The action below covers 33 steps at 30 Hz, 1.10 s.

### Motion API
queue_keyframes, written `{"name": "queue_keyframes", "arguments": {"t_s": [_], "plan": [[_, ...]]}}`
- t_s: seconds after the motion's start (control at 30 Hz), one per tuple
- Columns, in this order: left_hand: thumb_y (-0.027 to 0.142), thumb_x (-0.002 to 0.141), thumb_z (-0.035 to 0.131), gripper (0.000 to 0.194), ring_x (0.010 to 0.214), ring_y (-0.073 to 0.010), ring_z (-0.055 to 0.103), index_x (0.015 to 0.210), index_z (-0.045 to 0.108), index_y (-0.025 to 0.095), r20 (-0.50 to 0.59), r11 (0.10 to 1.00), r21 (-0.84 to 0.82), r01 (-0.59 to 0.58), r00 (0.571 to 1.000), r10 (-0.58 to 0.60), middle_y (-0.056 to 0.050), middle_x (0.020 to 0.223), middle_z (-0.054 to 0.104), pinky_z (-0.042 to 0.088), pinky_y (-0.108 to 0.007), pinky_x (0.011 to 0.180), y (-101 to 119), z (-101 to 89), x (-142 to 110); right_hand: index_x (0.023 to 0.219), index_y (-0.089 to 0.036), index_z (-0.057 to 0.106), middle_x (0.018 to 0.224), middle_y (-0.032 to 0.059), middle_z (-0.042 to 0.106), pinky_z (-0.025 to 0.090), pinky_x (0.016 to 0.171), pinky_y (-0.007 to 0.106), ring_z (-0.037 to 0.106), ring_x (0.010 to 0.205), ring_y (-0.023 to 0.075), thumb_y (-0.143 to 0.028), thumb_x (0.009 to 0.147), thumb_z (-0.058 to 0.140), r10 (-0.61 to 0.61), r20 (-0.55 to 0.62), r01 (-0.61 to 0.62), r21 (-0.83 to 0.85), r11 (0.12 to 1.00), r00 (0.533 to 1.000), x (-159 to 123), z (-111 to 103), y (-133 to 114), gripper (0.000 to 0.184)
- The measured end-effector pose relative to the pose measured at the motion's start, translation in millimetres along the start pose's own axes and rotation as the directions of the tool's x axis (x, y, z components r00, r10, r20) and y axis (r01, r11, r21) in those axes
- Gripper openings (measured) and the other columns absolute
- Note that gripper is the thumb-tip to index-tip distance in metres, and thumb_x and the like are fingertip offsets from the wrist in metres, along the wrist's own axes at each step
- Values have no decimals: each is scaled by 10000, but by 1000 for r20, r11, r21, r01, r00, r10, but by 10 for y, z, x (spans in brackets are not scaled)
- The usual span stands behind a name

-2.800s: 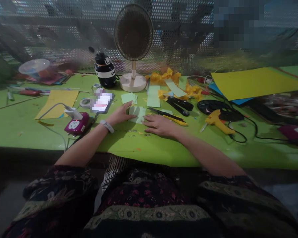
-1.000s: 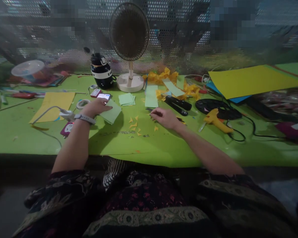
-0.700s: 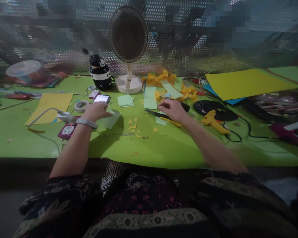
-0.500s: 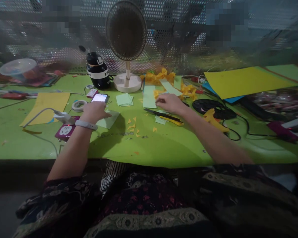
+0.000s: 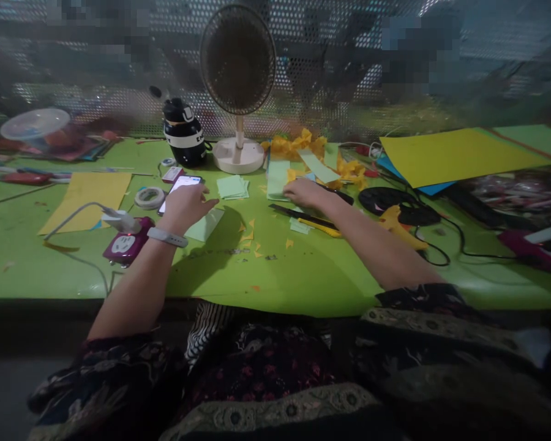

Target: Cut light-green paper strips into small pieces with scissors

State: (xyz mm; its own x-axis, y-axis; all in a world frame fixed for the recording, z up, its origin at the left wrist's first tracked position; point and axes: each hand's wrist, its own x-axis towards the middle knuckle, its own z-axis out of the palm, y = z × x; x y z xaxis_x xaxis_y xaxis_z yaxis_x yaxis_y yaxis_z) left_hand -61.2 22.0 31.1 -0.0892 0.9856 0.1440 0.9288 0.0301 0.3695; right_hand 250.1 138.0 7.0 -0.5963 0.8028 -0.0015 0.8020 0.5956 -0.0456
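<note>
My left hand [image 5: 188,208], a pale band on its wrist, reaches over the near end of a lit phone [image 5: 182,182] with thumb and fingers apart. Just under and beside it lies a pale green paper piece [image 5: 205,225]. My right hand [image 5: 307,193] has its fingers drawn together on the lower right corner of a pale green paper strip [image 5: 278,177]; its fingertips are partly hidden. Below that hand lie a black-bladed tool with a yellow handle [image 5: 326,228] and small green slips [image 5: 299,225]. A stack of green paper squares [image 5: 232,187] sits between the hands.
A white fan [image 5: 239,160] and a black bottle [image 5: 183,139] stand at the back. At left are a tape roll [image 5: 149,198], a purple power adapter [image 5: 126,244] and orange paper [image 5: 92,196]. Crumpled orange paper [image 5: 298,146] and yellow sheets [image 5: 459,153] lie right. Orange scraps [image 5: 248,236] dot the middle.
My left hand has shifted slightly right and its fingers have spread, uncovering more of the phone. My right hand has moved slightly down and left onto the strip's corner. The view has tilted slightly.
</note>
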Motion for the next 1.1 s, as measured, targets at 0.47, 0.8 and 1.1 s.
{"name": "queue_keyframes", "arguments": {"t_s": [0.47,0.8,1.1], "plan": [[487,846,720,313,765,-199,708,864,768,179,-17,790,-603,-110,992,125,-93,822,768,550,-336,751,134,255,-33,870,-182,681,882,83,714,401,732,339,596,809,235,-283,952,559,325,-366,-215,311,926,872,-102,-91,17,179],[793,835,567,677,962,-295,748,1015,728,161,480,242,-873,423,833,275,-181,988,782,609,-399,805,329,439,-80,911,-249,713,920,72,704,508,828,441,619,872,242,-257,994,546,-86,-389,268,441,857,917,-631,-188,-952,186],[410,852,753,247,834,-202,714,934,695,184,323,162,-940,299,935,145,-79,902,755,593,-340,758,300,548,-102,928,-240,724,1393,81,631,409,1147,578,548,1317,274,-258,978,622,-342,-445,487,266,832,828,-957,39,-1392,115]]}}
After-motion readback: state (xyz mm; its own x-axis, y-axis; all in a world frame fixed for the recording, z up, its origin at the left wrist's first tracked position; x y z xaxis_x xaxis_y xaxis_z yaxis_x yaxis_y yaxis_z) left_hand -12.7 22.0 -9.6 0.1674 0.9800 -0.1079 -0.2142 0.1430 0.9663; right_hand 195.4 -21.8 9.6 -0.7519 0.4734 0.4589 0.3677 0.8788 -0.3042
